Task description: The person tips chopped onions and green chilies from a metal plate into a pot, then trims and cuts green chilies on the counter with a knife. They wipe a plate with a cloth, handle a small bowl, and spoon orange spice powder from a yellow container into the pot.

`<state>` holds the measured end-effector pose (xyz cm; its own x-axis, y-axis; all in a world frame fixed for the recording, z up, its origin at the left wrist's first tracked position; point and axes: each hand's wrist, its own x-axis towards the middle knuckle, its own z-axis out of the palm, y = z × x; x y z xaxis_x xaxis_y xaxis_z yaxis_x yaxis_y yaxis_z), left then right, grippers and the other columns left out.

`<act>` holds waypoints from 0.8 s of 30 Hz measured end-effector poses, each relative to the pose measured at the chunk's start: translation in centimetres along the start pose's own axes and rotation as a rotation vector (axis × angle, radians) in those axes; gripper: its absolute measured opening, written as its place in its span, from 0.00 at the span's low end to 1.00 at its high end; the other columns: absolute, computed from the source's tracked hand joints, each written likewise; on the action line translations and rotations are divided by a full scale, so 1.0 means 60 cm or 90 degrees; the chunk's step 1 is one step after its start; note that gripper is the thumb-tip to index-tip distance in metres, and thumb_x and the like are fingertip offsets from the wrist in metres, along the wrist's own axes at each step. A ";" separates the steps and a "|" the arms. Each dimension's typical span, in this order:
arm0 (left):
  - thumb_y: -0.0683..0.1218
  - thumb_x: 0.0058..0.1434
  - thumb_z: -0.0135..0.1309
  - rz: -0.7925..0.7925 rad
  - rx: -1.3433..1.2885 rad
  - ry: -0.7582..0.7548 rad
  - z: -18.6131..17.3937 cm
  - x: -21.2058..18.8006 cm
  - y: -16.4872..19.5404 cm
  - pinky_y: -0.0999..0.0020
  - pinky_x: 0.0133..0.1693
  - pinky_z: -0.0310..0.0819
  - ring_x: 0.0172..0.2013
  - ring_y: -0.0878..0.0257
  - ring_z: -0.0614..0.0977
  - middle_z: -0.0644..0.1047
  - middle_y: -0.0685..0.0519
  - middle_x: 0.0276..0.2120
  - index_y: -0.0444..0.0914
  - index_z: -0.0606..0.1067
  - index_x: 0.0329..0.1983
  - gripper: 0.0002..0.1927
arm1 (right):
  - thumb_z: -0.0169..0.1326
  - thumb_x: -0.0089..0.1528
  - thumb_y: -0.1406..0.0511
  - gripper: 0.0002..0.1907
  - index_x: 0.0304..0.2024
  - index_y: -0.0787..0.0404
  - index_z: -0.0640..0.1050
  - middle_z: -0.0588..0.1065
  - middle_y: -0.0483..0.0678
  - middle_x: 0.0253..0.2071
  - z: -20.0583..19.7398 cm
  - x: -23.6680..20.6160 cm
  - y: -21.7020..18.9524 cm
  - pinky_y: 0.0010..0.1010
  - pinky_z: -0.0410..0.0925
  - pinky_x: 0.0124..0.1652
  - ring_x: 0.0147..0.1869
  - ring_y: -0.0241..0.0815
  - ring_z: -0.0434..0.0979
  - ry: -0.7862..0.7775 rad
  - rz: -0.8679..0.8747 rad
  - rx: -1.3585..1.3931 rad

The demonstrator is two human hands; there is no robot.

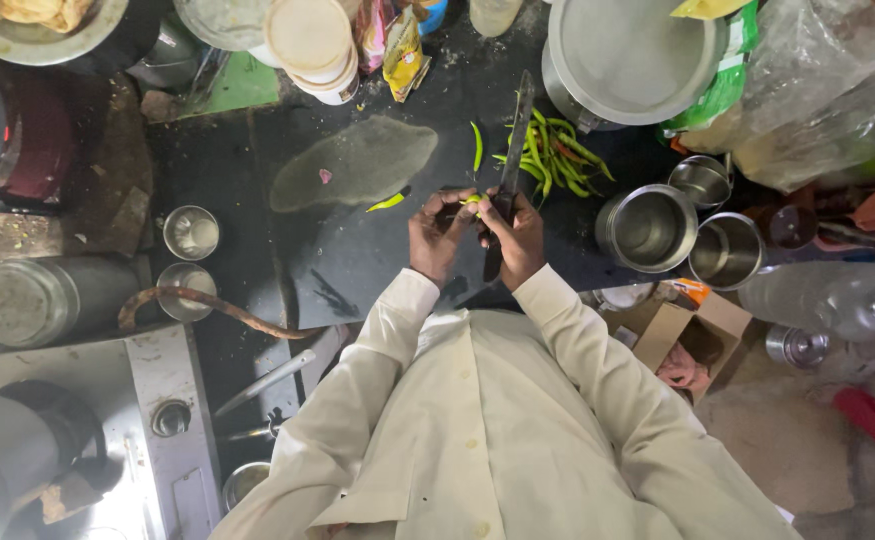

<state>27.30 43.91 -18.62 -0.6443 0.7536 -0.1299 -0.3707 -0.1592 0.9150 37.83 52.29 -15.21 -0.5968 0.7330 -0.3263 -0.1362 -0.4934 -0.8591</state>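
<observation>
My left hand [437, 232] pinches a green chilli [470, 200] over the dark counter. Close beside it, my right hand [515, 236] grips the handle of a long knife [513, 135] whose blade points away from me, over a pile of green chillies [555, 155]. One chilli [476, 145] lies apart from the pile, and a cut piece [385, 203] lies by a grey oval board [355, 164]. Both hands nearly touch at the fingertips. My cream sleeves cover the wrists.
Steel cups [647, 228] [725, 250] [702, 180] stand right of the hands, a lidded steel pot [629, 58] behind them. Small steel bowls [190, 232] [182, 285] sit at left near a stove [147, 420] with a hose. A cardboard box [692, 330] and plastic bags [817, 90] crowd the right.
</observation>
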 end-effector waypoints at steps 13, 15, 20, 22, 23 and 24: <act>0.37 0.69 0.55 -0.019 0.079 -0.192 -0.012 0.039 0.046 0.66 0.49 0.83 0.46 0.66 0.83 0.83 0.52 0.45 0.33 0.80 0.53 0.10 | 0.45 0.66 0.39 0.29 0.35 0.57 0.74 0.68 0.40 0.24 -0.054 -0.020 0.001 0.24 0.60 0.22 0.21 0.31 0.66 -0.039 0.202 -0.047; 0.36 0.68 0.55 0.022 0.139 -0.198 -0.006 0.036 0.059 0.67 0.49 0.84 0.46 0.66 0.84 0.82 0.52 0.45 0.33 0.80 0.52 0.10 | 0.46 0.65 0.38 0.29 0.34 0.56 0.73 0.68 0.41 0.23 -0.048 -0.023 0.005 0.25 0.60 0.21 0.21 0.32 0.66 -0.065 0.161 -0.078; 0.36 0.66 0.59 0.123 0.344 -0.156 0.007 0.027 0.088 0.69 0.46 0.83 0.43 0.65 0.86 0.84 0.51 0.44 0.34 0.82 0.49 0.10 | 0.48 0.67 0.40 0.27 0.35 0.56 0.69 0.65 0.41 0.24 -0.038 -0.024 0.009 0.24 0.58 0.22 0.22 0.31 0.64 -0.088 0.127 -0.056; 0.36 0.65 0.61 0.071 0.353 -0.145 0.010 0.025 0.090 0.70 0.46 0.81 0.44 0.65 0.86 0.85 0.52 0.43 0.34 0.83 0.49 0.10 | 0.47 0.68 0.40 0.28 0.34 0.56 0.69 0.65 0.41 0.23 -0.037 -0.023 0.011 0.24 0.57 0.21 0.21 0.32 0.63 -0.080 0.148 -0.009; 0.36 0.64 0.61 0.021 0.260 -0.168 0.010 0.027 0.089 0.71 0.48 0.80 0.45 0.66 0.85 0.84 0.52 0.44 0.34 0.81 0.51 0.12 | 0.47 0.68 0.41 0.27 0.34 0.57 0.69 0.65 0.42 0.23 -0.037 -0.022 0.013 0.24 0.57 0.21 0.21 0.32 0.63 -0.080 0.145 0.015; 0.36 0.64 0.61 -0.030 0.166 -0.189 0.009 0.026 0.085 0.71 0.50 0.79 0.46 0.67 0.84 0.83 0.52 0.45 0.34 0.80 0.53 0.14 | 0.47 0.69 0.42 0.27 0.34 0.57 0.69 0.65 0.42 0.23 -0.037 -0.021 0.015 0.25 0.57 0.20 0.21 0.32 0.62 -0.079 0.145 0.039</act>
<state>24.73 44.63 -13.94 -0.3949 0.9140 -0.0931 -0.1888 0.0184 0.9818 40.23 51.93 -16.44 -0.7098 0.5386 -0.4539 -0.0331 -0.6692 -0.7423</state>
